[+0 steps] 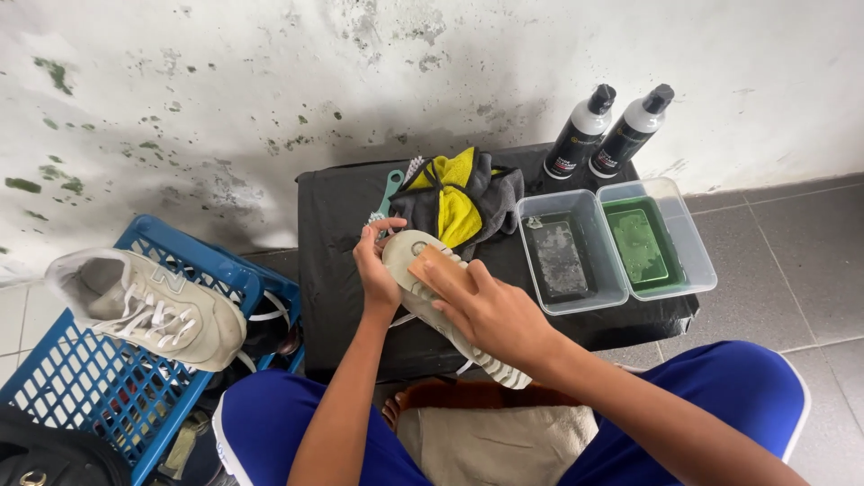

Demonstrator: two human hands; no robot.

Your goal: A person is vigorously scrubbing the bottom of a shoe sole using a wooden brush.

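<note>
Scrubbing step in hand. Left hand (376, 270) clamps the shoe (450, 310) at its toe, sole up, over the black tabletop (342, 216). Right hand (490, 310) closed on a wooden brush (438, 267), pressed against the sole. Next move, by judgement: firm strokes along the tread, shoe held steady.

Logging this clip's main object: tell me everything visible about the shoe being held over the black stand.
The shoe is a pale, cream-coloured sneaker turned sole-up, so its ridged rubber-looking outsole faces the camera and its upper is hidden. It lies slanted, one end near the yellow-and-grey cloth, the other toward the person's lap. The left hand grips its far end; the right hand presses a wooden-backed brush onto the sole. A white lace dangles beneath.
</note>
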